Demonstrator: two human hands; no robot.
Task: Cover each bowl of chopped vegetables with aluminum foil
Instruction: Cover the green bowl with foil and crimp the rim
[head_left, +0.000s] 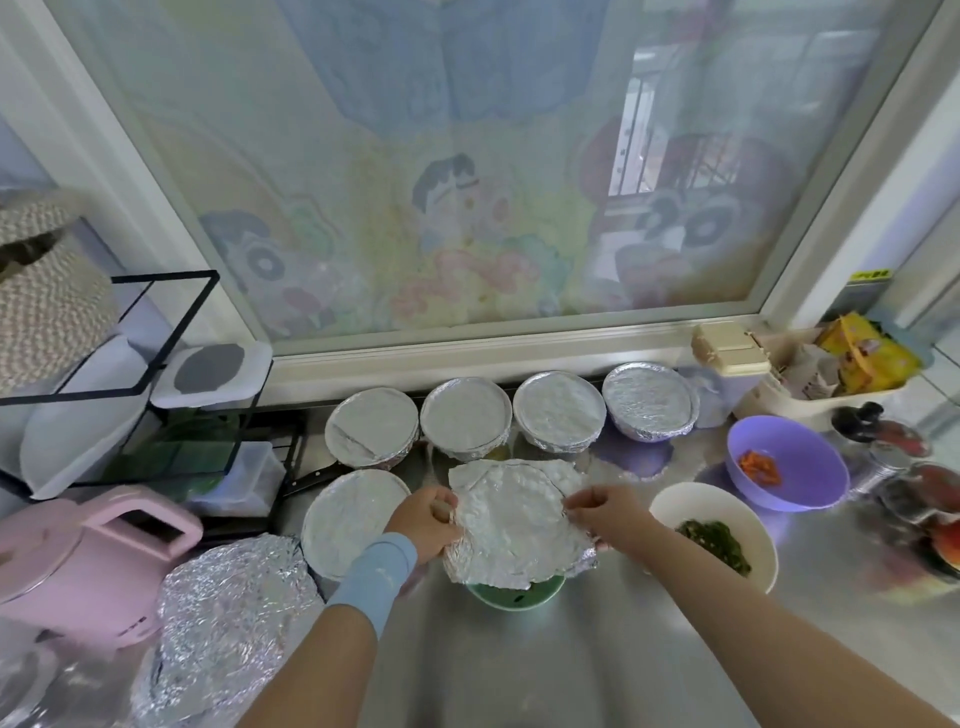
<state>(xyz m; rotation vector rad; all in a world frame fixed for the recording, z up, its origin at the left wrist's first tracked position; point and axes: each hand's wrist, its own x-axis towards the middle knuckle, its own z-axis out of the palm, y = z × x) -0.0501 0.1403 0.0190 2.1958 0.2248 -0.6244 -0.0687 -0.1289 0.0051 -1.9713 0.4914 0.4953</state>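
Note:
A crumpled foil sheet (514, 519) lies over a green bowl (514, 595) at the middle of the steel counter. My left hand (428, 519) grips the foil's left edge, and my right hand (605, 512) pinches its right edge. Several foil-covered bowls stand behind in a row (466, 418), with another covered bowl (353, 519) at the left. To the right stand an uncovered white bowl (717, 540) of chopped greens and an uncovered purple bowl (787, 462) with orange pieces.
A large foil-wrapped mound (228, 629) and a pink kettle (88, 566) sit at the front left. A black wire rack (156, 364) stands at the left. Jars and lids (893, 467) crowd the right edge, with a white tray of packets (831, 374) behind.

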